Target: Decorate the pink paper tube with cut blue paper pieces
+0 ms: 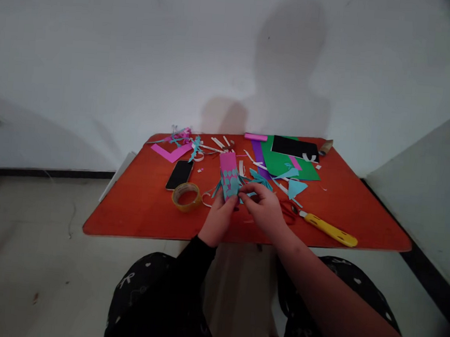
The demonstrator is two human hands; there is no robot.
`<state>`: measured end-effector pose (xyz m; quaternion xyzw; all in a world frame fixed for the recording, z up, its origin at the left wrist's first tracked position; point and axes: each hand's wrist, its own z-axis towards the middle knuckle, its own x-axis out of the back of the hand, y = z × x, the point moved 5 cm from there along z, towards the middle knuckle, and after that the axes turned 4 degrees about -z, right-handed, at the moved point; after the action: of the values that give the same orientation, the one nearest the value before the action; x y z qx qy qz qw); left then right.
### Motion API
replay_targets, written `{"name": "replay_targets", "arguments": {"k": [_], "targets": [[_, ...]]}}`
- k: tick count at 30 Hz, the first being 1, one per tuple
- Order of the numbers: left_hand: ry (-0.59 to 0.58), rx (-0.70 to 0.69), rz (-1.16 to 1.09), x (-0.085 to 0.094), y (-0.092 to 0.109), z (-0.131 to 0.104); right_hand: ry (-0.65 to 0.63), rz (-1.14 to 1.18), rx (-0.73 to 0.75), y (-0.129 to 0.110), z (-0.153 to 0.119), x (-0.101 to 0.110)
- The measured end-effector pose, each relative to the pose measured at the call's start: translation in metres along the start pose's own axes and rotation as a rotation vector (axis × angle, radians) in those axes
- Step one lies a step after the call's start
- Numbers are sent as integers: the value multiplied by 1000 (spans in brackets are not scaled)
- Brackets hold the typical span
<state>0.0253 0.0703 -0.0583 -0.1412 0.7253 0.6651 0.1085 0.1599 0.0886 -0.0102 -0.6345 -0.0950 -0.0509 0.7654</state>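
My left hand is wrapped round the lower end of a pink paper tube, which stands tilted above the table. Rounded teal paper pieces overlap on the tube's lower half, and pleated teal paper fans out on its right. My right hand is at the tube's lower right edge, thumb and forefinger pinched together; what is between them is too small to make out. Close to my left hand lies a roll of yellowish tape. Red-handled scissors lie partly hidden beyond my right hand.
On the orange table are a phone, a yellow utility knife, green paper, a black sheet, a pink roll and several paper scraps. A white wall stands behind.
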Motion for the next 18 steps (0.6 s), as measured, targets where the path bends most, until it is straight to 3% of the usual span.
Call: {"name": "replay_targets", "arguments": {"k": [11,18], "targets": [[113,-16,-25,13,1,6,40,-47,19,8,-6,16],[-22,-54,102,-8,13,0,97,-53,-9,14,-7,17]]}}
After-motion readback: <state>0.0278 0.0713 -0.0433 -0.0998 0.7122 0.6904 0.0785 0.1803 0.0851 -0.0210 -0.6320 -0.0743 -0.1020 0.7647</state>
